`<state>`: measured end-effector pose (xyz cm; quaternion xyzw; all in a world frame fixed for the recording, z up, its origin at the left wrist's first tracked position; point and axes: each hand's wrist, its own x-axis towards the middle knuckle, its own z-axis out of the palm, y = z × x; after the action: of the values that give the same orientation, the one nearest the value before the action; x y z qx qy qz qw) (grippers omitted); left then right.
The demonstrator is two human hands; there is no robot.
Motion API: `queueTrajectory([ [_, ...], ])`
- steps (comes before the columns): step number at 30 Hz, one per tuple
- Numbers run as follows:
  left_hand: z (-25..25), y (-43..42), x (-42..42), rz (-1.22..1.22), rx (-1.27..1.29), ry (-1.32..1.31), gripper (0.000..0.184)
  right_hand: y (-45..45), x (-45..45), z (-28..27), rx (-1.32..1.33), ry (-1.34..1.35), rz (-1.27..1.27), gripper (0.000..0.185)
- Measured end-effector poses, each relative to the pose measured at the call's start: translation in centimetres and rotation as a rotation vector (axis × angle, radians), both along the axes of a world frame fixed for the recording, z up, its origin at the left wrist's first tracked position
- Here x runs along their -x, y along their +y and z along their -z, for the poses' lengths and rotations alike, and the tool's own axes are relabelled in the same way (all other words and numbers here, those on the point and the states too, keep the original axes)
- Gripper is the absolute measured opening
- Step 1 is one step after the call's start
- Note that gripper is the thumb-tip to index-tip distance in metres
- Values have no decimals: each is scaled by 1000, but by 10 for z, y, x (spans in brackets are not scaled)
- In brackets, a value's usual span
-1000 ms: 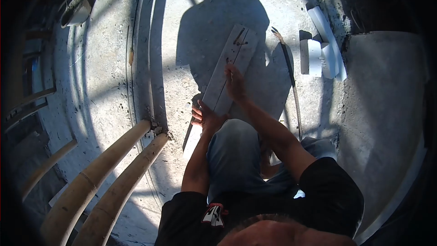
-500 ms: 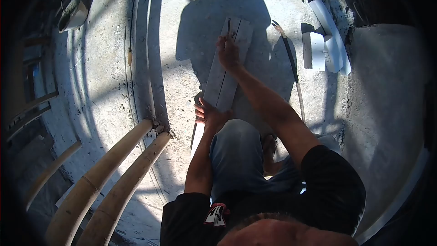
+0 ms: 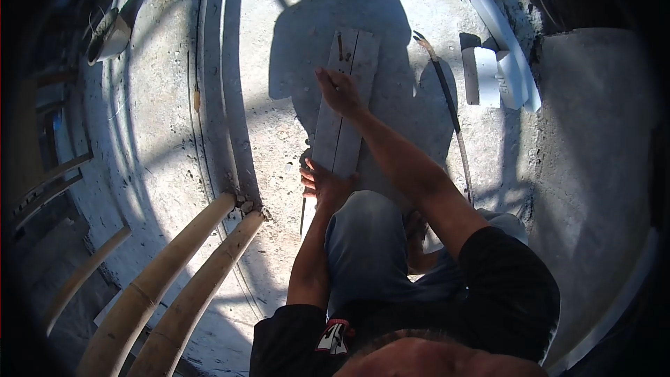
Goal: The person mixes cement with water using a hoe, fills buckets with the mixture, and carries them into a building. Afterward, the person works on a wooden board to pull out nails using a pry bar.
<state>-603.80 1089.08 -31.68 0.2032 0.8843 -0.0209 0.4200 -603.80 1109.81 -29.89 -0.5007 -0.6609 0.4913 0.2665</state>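
A long grey board [image 3: 328, 132] with a dark lengthwise line lies on the concrete between my hands and my shadow. My left hand [image 3: 326, 183] rests on its near end, fingers spread over the left edge. Over the middle of the board is my right hand [image 3: 338, 91], its fingers curled together; whatever they hold, if anything, is too small to make out. Just beyond it, a thin brown rusty piece [image 3: 340, 47] lies near the board's far end, beside a smaller brown bit [image 3: 347, 57].
A crowbar-like rod [image 3: 448, 94] lies right of the board. White blocks [image 3: 481, 77] sit at the upper right. Bamboo poles [image 3: 157, 272] rise at the lower left. A pail-like container [image 3: 112, 36] is at the upper left.
My right hand went up the board, then came back slightly toward me and left. The board now points more straight ahead in view. My left hand stays at its near end.
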Motion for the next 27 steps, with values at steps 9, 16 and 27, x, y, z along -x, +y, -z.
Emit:
queueTrajectory([
  [9, 4, 0, 1, -9, 33, -16, 143, 8, 5, 1, 133, -189, 177, 50],
  [16, 3, 1, 4, -5, -48, -46, 143, -29, -30, 15, -217, -34, -238, 26],
  [27, -6, 1, 5, -29, 27, -75, 142, 32, -42, -13, -415, -16, 118, 30],
])
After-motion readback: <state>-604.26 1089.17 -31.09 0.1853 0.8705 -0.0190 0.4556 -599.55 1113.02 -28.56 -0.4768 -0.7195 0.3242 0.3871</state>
